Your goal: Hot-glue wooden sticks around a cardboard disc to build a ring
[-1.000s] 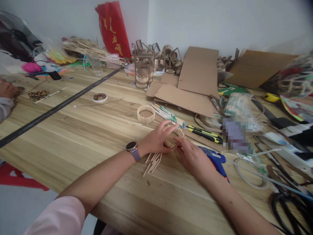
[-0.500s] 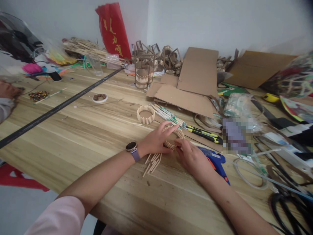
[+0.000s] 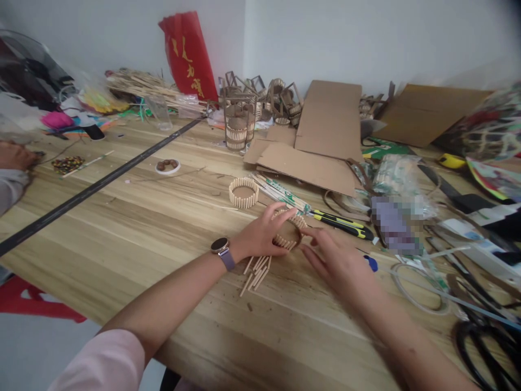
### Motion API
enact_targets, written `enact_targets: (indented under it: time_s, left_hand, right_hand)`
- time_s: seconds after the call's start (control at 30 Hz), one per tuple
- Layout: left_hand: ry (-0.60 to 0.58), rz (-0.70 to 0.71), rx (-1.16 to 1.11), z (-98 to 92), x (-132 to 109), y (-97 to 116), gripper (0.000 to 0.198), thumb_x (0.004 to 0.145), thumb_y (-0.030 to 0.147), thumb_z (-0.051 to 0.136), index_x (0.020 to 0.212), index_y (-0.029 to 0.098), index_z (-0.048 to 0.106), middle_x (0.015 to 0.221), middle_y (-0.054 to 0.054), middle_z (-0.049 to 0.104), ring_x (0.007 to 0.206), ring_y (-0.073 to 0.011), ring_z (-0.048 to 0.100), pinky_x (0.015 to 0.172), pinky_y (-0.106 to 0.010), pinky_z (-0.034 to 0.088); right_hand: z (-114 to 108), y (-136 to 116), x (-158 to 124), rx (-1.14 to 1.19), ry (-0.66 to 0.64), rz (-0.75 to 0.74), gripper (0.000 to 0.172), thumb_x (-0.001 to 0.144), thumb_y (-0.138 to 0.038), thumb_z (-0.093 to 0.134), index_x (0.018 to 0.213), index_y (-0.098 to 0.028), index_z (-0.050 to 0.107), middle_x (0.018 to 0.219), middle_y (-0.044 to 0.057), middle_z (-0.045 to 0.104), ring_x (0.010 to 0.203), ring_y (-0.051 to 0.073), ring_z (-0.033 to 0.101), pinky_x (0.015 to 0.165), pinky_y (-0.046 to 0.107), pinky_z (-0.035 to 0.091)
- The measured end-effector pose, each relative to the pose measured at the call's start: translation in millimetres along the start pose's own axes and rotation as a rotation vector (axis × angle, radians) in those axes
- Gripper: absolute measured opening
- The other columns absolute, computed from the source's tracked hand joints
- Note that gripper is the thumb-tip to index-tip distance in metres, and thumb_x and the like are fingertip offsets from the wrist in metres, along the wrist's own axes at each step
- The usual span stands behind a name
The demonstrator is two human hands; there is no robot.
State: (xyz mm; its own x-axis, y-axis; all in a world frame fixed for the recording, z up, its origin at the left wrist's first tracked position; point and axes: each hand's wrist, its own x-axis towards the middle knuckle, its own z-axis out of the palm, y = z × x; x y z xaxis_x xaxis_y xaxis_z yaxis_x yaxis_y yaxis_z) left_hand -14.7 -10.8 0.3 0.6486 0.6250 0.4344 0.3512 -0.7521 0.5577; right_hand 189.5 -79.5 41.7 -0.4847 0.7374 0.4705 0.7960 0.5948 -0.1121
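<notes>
A small round basket [image 3: 287,234] with a wall of short upright wooden sticks lies on the table. My left hand [image 3: 262,231] is closed around its left side, thumb low and fingers over the far rim. At the basket's right edge is my right hand [image 3: 329,255], its index finger and thumb apart, the index finger at the rim. Whether it touches the wall I cannot tell. Loose wooden sticks [image 3: 258,273] lie below my left hand. Behind stands a second round stick basket [image 3: 243,194]. A blue piece of the glue gun [image 3: 371,263] shows past my right forearm, which hides the rest.
Packaged sticks [image 3: 280,193], a yellow-black utility knife [image 3: 342,224] and cardboard sheets [image 3: 305,163] lie beyond the hands. Scissors [image 3: 484,347] and a tape roll [image 3: 419,290] are at right. A black strip [image 3: 101,184] crosses the table. Another person's hand [image 3: 16,155] rests far left.
My right hand has shifted right along the basket's edge, its finger and thumb now parted, and its forearm covers most of the glue gun. My left hand keeps its hold.
</notes>
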Motion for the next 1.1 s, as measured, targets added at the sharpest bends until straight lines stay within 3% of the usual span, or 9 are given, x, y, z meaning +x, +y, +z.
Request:
enact_targets:
  time_s: [0.17, 0.27, 0.37, 0.5, 0.67, 0.8, 1.0, 1.1]
  left_hand:
    - [-0.019, -0.053, 0.013, -2.4, 0.0, 2.7, 0.106, 0.065, 0.031, 0.084, 0.148, 0.025, 0.019, 0.148, -0.018, 0.019, 0.139, -0.0375, 0.029, 0.112, -0.055, 0.034]
    - [-0.021, -0.069, 0.011, -2.4, 0.2, 3.0, 0.107, 0.064, 0.04, 0.085, 0.148, 0.026, 0.02, 0.149, -0.019, 0.018, 0.139, -0.039, 0.029, 0.111, -0.055, 0.035]
    - [-0.009, -0.073, 0.031, -0.6, -0.2, 3.1, 0.11, 0.063, 0.038, 0.086, 0.149, 0.027, 0.018, 0.149, -0.018, 0.018, 0.139, -0.0395, 0.029, 0.11, -0.055, 0.037]
    - [0.008, -0.077, 0.062, 1.9, -1.0, 4.2, 0.111, 0.063, 0.032, 0.085, 0.149, 0.03, 0.014, 0.15, -0.017, 0.017, 0.137, -0.0403, 0.032, 0.106, -0.054, 0.043]
    - [0.022, -0.082, 0.098, 2.3, -1.1, 6.5, 0.107, 0.065, 0.03, 0.082, 0.149, 0.029, 0.015, 0.15, -0.017, 0.018, 0.134, -0.0401, 0.037, 0.101, -0.052, 0.047]
    - [0.015, -0.083, 0.097, 2.1, -1.1, 6.2, 0.106, 0.065, 0.028, 0.081, 0.149, 0.027, 0.016, 0.15, -0.017, 0.019, 0.133, -0.0394, 0.038, 0.101, -0.051, 0.047]
    - [-0.004, -0.105, 0.095, 0.9, -1.8, 5.4, 0.105, 0.065, 0.027, 0.08, 0.149, 0.027, 0.016, 0.151, -0.017, 0.017, 0.13, -0.0386, 0.041, 0.099, -0.05, 0.049]
    - [-0.012, -0.102, 0.089, 0.4, -1.6, 5.4, 0.105, 0.066, 0.027, 0.08, 0.149, 0.029, 0.016, 0.151, -0.017, 0.017, 0.13, -0.0385, 0.042, 0.098, -0.05, 0.049]
  right_hand:
    - [-35.3, 14.5, -16.5, -0.045, -0.077, 0.231, 0.034, 0.095, -0.043, 0.037, 0.088, -0.022, 0.062, 0.083, 0.007, 0.071, 0.068, 0.021, 0.067, 0.058, 0.03, 0.048]
    - [-48.6, 29.6, -35.8, -0.143, -0.214, 0.522, 0.043, 0.089, -0.055, 0.036, 0.078, -0.024, 0.064, 0.064, 0.006, 0.069, 0.052, 0.024, 0.064, 0.046, 0.031, 0.041]
    - [-51.0, 45.4, -55.5, -0.123, -0.398, 0.73, 0.043, 0.083, -0.057, 0.043, 0.065, -0.023, 0.062, 0.053, 0.007, 0.065, 0.048, 0.025, 0.063, 0.045, 0.032, 0.04]
    - [-38.9, 59.4, -73.0, -0.005, -0.473, 0.793, 0.04, 0.073, -0.059, 0.053, 0.061, -0.022, 0.062, 0.055, 0.01, 0.067, 0.049, 0.027, 0.063, 0.048, 0.035, 0.042]
    - [-28.0, 67.2, -78.8, 0.165, -0.442, 0.894, 0.041, 0.063, -0.058, 0.062, 0.076, -0.019, 0.066, 0.068, 0.01, 0.071, 0.057, 0.026, 0.064, 0.054, 0.036, 0.047]
    - [-36.1, 65.8, -77.0, 0.518, -0.409, 0.939, 0.042, 0.062, -0.058, 0.068, 0.075, -0.018, 0.066, 0.065, 0.005, 0.066, 0.055, 0.019, 0.058, 0.051, 0.031, 0.046]
    - [-41.9, 54.1, -76.6, 1.157, -0.169, 1.177, 0.041, 0.054, -0.041, 0.085, 0.085, -0.021, 0.066, 0.081, 0.002, 0.066, 0.072, 0.019, 0.064, 0.067, 0.029, 0.055]
    - [-36.6, 45.3, -78.0, 1.286, -0.121, 1.175, 0.034, 0.056, -0.037, 0.085, 0.077, -0.02, 0.063, 0.069, 0.001, 0.062, 0.062, 0.016, 0.059, 0.059, 0.028, 0.052]
